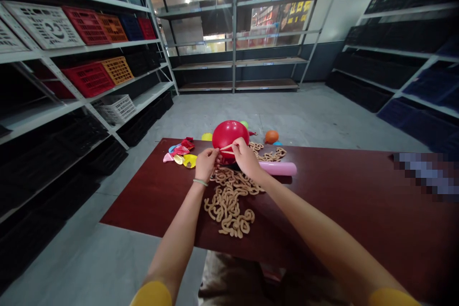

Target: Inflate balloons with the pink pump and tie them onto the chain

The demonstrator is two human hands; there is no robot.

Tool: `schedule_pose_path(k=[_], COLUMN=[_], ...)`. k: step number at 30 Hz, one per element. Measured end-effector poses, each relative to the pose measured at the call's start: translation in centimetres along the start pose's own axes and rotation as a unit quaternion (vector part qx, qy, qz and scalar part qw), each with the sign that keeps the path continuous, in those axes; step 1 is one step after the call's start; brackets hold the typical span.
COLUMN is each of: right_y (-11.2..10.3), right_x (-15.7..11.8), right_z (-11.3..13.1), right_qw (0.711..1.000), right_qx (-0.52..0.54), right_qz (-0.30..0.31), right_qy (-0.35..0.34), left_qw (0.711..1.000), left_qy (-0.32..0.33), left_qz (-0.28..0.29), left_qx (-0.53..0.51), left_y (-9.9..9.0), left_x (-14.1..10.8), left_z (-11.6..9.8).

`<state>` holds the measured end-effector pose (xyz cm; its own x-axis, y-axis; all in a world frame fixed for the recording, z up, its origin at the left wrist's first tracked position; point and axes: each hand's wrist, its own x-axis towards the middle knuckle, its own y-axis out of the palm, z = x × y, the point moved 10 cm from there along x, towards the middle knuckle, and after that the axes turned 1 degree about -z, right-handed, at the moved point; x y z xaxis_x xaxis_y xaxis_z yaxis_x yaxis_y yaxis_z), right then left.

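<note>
A round, inflated red balloon [230,135] is right beyond my two hands, over the far side of the table. My left hand [206,165] is closed in a pinch at the balloon's neck, which my fingers mostly hide. With closed fingertips my right hand [245,157] pulls a pale rubber band [226,147], stretched between it and my left fingers. Below the hands lies a heap of tan, curled rubber bands [229,196]. A pink tube [278,168] lies beside my right wrist. Several flat, uninflated balloons [181,150] in mixed colours are left of my left hand.
The dark red table [340,191] has its far edge just past the balloon. Beyond it, an orange balloon [271,136] and other small balloons show. A blurred-out object [428,174] lies at the right. Shelves with plastic crates [89,76] line the left wall.
</note>
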<state>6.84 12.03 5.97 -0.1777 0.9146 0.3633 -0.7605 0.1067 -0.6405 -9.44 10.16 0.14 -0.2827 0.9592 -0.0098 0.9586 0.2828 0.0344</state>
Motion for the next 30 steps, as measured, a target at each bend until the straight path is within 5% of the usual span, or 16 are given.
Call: schedule_pose_path(k=[4,7,16,23,30], right_y=[-0.1,-0.5,-2.0,-1.3,-1.6], right_x=[0.5,0.2,-0.5,0.5,1.9], right_z=[0.6,2.1,6.9,8.1,7.0], right_qw=[0.998,0.991,0.942,0.943,0.966], right_qx=[-0.048,-0.105,-0.254,-0.222,-0.191], right_qz=[0.022,0.037,0.039,0.072,0.035], right_qy=[-0.017,-0.071,-0.216,-0.236,-0.169], left_qw=[0.978,0.964,0.985,0.988,0.992], left_qy=[0.108,0.131,0.11,0.136,0.041], left_qz=[-0.052,-0.054,-0.031,0.045,0.114], left_qx=[0.17,0.225,0.126,0.06,-0.043], left_y=[-1.2,-1.0,0.1,1.9,3.6], left_x=[-0.4,-0.9,-1.9,-2.5,-2.3], left_z=[-2.6,-3.5,-3.7,-4.2,-2.5])
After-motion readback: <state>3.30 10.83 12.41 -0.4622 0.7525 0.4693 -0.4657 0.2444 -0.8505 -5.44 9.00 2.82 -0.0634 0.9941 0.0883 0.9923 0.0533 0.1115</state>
